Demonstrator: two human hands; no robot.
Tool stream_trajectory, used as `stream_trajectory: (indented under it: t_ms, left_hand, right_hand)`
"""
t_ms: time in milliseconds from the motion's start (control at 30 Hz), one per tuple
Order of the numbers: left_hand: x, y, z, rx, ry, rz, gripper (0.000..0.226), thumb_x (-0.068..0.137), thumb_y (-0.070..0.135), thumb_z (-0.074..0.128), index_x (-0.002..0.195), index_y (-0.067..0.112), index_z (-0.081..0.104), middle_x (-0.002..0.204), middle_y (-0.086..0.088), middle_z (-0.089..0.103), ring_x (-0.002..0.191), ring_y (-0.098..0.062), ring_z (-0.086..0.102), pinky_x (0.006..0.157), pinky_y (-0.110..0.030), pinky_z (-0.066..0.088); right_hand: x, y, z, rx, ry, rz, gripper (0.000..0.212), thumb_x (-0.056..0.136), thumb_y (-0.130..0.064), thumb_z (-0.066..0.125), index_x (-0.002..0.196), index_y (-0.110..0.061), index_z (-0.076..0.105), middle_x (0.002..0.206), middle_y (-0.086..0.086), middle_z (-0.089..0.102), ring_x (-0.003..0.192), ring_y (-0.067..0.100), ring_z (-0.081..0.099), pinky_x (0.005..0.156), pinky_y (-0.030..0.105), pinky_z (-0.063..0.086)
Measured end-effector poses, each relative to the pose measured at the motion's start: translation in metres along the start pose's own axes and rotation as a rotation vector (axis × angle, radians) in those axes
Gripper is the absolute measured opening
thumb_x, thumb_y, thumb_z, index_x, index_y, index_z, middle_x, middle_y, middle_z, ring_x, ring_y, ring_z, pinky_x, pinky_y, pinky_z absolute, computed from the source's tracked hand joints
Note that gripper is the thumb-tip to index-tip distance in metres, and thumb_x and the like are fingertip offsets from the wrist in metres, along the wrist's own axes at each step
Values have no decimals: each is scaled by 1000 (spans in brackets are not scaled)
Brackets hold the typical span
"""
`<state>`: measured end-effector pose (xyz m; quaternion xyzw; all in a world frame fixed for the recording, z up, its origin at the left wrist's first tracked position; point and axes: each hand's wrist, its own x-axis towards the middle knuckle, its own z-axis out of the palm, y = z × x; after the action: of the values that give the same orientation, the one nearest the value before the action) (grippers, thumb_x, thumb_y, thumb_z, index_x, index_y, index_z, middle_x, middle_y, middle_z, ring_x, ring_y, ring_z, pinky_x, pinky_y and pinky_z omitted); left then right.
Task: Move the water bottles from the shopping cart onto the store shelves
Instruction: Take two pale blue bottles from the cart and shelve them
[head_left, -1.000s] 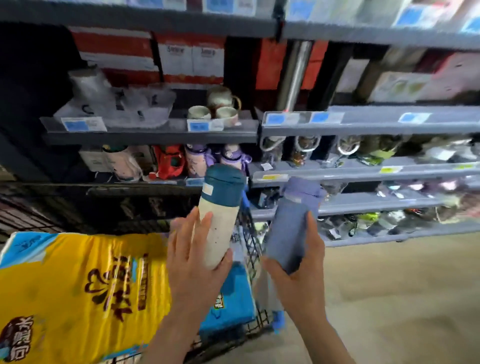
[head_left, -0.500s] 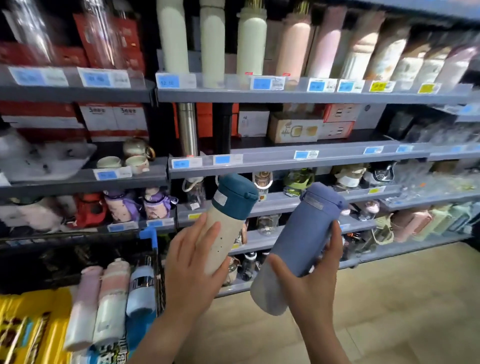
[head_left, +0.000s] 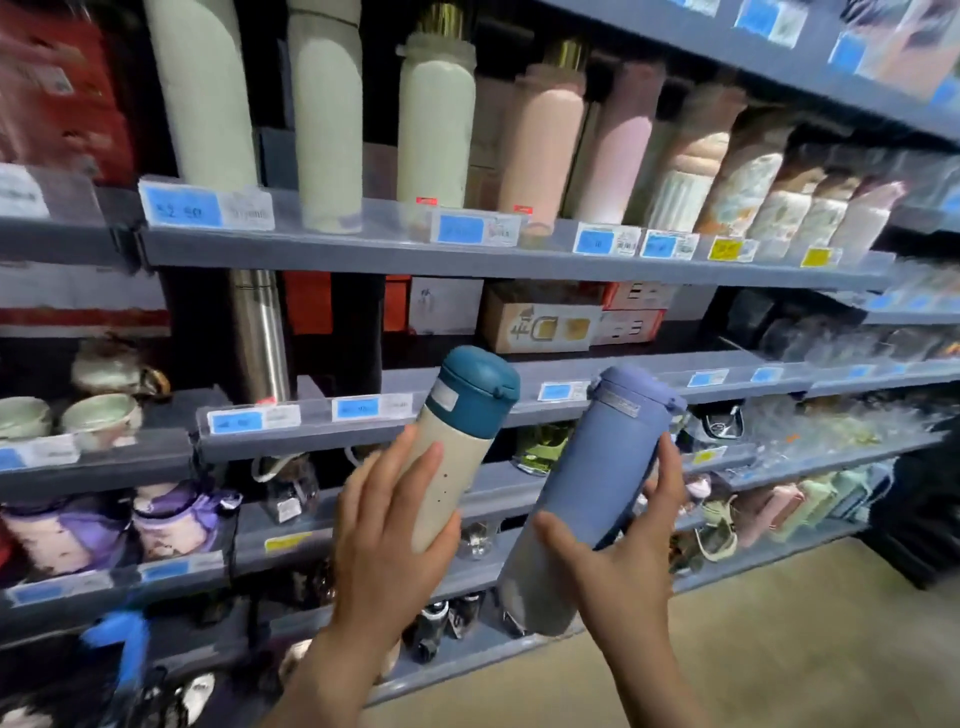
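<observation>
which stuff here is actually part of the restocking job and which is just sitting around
Part of the job:
- cream bottle with teal lid, gripped by the left hand
- blue bottle, gripped by the right hand
- grey store shelves, where they go

Just sitting around:
- tall flasks on the upper shelf
- boxed cups
- ceramic mugs
- steel flask

Two bottles held before the shelves: the left hand (head_left: 384, 535) holds the capped bottle (head_left: 457, 441), left of the taller bottle (head_left: 592, 488) in the right hand (head_left: 618, 566). Upright flasks (head_left: 436, 130) stand on the upper shelf (head_left: 467, 254); cups (head_left: 98, 415) sit lower left.
</observation>
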<state>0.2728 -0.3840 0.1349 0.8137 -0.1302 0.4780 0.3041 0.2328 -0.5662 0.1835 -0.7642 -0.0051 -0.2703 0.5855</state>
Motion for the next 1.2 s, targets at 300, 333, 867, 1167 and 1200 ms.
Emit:
stream_trajectory:
  t_ms: [300,333,867,1167,1200]
  left_hand:
    - [35,-41,48,78,-47,152,73,77,28,69,142,28,36,146,0,41,121,-26,48,105,-32,35]
    - [39,-45,49,90,-52,171,72,78,27,70,142,27,37,147,0,41,121,-26,49,105,-32,34]
    - [122,-58,143,252,-171,393,69,76,16,76,138,21,46,143,-5,44,114,-31,51,86,-47,49]
    - [149,-67,201,443,-121,558,53,84,15,70,134,19,52,137,-11,57,103,-36,64,83,-46,52]
    - [151,-68,206,463,-94,559,51,84,15,70,132,19,54,135,-11,59,102,-35,64,81,-46,53]
  right_hand:
    - [70,26,31,135,57,33,108,63,-11,87,131,-56,16,118,-48,30,99,-27,44,69,-1,41]
    - [77,28,33,144,61,44,109,62,-10,88,133,-53,16,117,-47,31,96,-30,43,67,-2,40]
    - [202,92,25,353,206,162,110,68,3,82,146,-38,16,123,-11,40,83,-24,54,73,18,47]
    - [268,125,34,405,296,198,113,66,-3,86,148,-37,14,137,1,34,110,-8,48,94,37,52]
    - [275,128,37,420,300,201,115,64,-6,88,146,-40,15,139,1,34,114,-3,49,95,39,52]
